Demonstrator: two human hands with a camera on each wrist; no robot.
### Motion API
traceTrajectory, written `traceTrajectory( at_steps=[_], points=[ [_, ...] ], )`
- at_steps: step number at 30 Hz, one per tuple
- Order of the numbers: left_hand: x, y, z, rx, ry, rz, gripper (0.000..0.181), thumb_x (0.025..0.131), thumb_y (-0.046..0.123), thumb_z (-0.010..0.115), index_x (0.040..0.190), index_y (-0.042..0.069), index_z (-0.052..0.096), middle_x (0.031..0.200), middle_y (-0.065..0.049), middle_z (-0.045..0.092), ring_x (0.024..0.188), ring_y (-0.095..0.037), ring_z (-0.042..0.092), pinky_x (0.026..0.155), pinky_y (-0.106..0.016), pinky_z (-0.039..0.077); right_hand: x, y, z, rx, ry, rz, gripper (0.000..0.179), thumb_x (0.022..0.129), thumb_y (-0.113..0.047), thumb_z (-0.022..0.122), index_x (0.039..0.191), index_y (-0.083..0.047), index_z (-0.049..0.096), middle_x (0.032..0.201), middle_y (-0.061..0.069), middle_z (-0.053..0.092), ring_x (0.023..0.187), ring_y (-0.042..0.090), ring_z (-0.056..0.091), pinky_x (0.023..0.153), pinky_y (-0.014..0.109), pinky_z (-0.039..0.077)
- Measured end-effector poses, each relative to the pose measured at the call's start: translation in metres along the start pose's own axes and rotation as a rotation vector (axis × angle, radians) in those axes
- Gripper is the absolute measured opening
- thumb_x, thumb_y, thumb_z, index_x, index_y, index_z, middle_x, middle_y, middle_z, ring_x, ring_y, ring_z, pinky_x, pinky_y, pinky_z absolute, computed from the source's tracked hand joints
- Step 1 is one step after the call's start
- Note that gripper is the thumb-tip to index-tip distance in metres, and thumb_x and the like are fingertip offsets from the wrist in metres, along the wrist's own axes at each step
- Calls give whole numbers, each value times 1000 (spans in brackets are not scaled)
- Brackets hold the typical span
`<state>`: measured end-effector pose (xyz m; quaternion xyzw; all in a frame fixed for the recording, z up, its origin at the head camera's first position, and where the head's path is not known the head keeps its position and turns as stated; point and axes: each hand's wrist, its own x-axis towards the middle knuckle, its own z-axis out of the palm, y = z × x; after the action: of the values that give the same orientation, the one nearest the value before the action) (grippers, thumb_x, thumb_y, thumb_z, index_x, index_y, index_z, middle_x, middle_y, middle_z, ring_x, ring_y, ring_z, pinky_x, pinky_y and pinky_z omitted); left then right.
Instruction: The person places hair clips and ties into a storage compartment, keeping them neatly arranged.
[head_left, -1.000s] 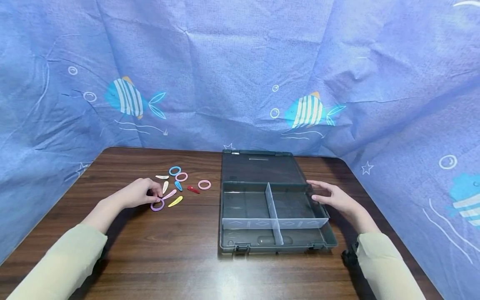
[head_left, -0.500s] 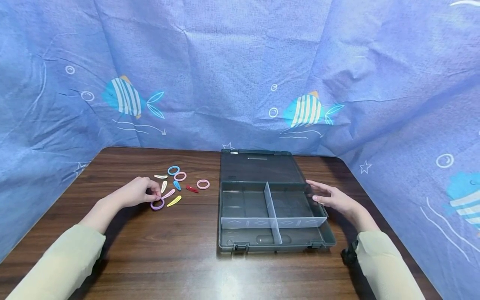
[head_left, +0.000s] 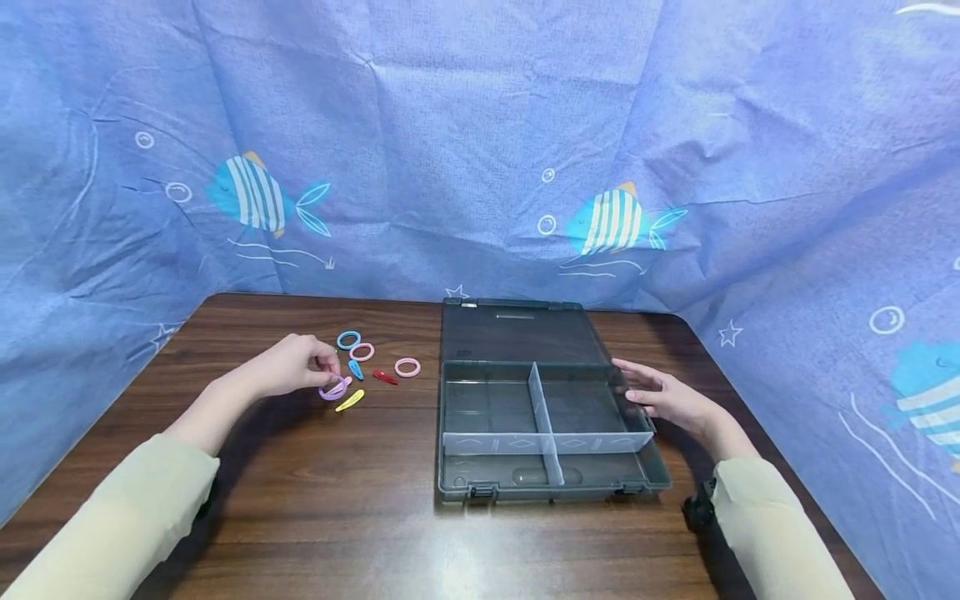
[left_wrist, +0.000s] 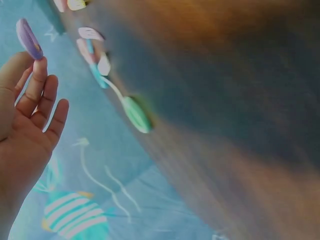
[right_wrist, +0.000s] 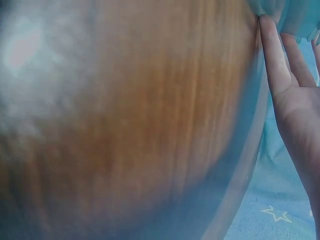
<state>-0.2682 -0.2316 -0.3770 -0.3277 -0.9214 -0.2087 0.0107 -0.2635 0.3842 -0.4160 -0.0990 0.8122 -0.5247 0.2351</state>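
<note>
My left hand pinches a purple hair tie between thumb and fingertip. The left wrist view shows the hair tie raised off the table. Beneath it in the head view lies a pink snap clip, partly overlapped by the tie. Close by are a yellow snap clip, a blue snap clip and a red snap clip. My right hand rests its extended fingers against the right side of a grey see-through divider box, whose lid lies back.
Behind the clips lie a blue hair tie and two pink ones, one beside it and another nearer the box. White dividers split the box into compartments. A blue fish-print cloth hangs around the wooden table.
My left hand has lifted the purple hair tie and moved slightly right and back with it, now covering the pale clips. The right hand stays at the box.
</note>
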Motion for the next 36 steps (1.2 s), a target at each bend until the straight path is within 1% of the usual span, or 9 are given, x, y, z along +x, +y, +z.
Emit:
traceTrajectory(
  at_steps=[3, 7, 13, 18, 21, 26, 29, 33, 36],
  points=[
    [9, 8, -6, 3, 1, 9, 12, 77, 8, 71, 73, 18, 67, 68, 15, 59, 66, -6, 51, 62, -24, 42, 1, 0, -2, 16, -25, -7, 63, 97, -17, 52, 151, -17, 19, 154, 22, 10, 134, 40, 28, 93, 41, 40],
    [20, 19, -14, 5, -21, 1, 11, 78, 9, 71, 74, 18, 67, 70, 12, 60, 67, -10, 51, 61, -25, 41, 3, 0, -4, 12, -37, -5, 64, 97, -16, 52, 151, -16, 19, 154, 22, 11, 134, 40, 28, 94, 41, 41],
    [42, 34, -21, 4, -49, 22, 7, 81, 11, 70, 76, 15, 68, 73, 9, 64, 69, -8, 53, 66, -28, 43, 4, 2, -5, 42, -48, -5, 65, 96, -16, 53, 151, -16, 18, 154, 22, 8, 135, 42, 24, 95, 41, 40],
    [59, 52, -26, -31, -77, 30, 11, 83, 10, 68, 76, 18, 66, 71, 8, 63, 62, -9, 52, 62, -27, 43, 3, 2, -3, 73, -56, -17, 65, 97, -14, 52, 151, -16, 17, 155, 23, 5, 137, 43, 18, 96, 40, 40],
    [70, 64, -28, -39, -81, 60, 11, 84, 10, 67, 76, 18, 66, 73, 6, 65, 64, -10, 54, 63, -27, 44, 1, 2, -2, 88, -60, -20, 65, 97, -13, 50, 152, -15, 16, 155, 23, 3, 137, 43, 16, 96, 39, 40],
    [88, 79, -28, -14, -60, 143, 7, 82, 12, 68, 77, 17, 67, 73, 8, 64, 69, -8, 54, 67, -28, 44, 0, 2, -2, 95, -66, -15, 64, 98, -13, 49, 152, -17, 14, 155, 22, 0, 138, 42, 14, 95, 36, 40],
    [98, 88, -28, -39, -57, 173, 6, 83, 13, 68, 78, 17, 67, 74, 5, 66, 69, -9, 55, 68, -29, 45, 0, 3, -3, 85, -71, -13, 64, 98, -14, 49, 152, -18, 14, 155, 22, -1, 138, 42, 14, 95, 36, 40],
    [111, 100, -27, -86, -66, 196, 6, 85, 15, 68, 79, 16, 68, 75, 2, 67, 69, -9, 56, 68, -29, 45, 0, 4, -5, 71, -81, -4, 64, 99, -17, 49, 152, -21, 13, 156, 21, -3, 139, 41, 13, 99, 41, 37],
    [123, 110, -26, -91, -62, 215, 6, 84, 15, 69, 78, 16, 67, 72, 6, 64, 69, -8, 56, 68, -28, 45, 1, 4, -5, 72, -90, 2, 65, 99, -17, 48, 152, -23, 12, 156, 20, -4, 140, 41, 11, 103, 48, 32]
  ],
)
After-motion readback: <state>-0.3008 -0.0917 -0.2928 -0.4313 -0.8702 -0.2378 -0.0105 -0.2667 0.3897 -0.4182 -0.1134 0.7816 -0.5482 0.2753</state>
